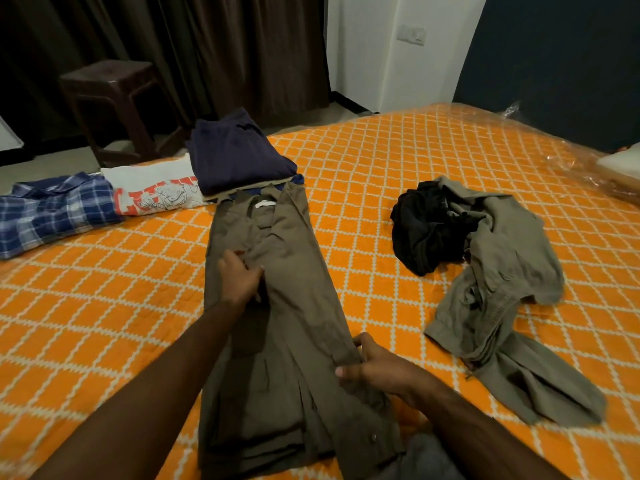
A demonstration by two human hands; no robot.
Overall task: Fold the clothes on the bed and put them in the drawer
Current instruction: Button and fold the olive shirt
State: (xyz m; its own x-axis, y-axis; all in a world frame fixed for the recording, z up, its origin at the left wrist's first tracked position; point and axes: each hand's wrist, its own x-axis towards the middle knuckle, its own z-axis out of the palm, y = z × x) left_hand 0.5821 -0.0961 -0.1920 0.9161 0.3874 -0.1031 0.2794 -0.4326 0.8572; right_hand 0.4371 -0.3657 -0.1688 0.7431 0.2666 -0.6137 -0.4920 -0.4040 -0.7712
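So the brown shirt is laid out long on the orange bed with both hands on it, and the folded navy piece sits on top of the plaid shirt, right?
Not quite. In the head view the navy piece lies beside the white printed tee, apart from the plaid shirt. The brown shirt does lie lengthwise on the bed, left hand and right hand on it.

Home bedroom: bed [398, 157] w/ orange quilt, dark curtains [207, 46], plastic stool [110, 95], wall switch [412, 35].
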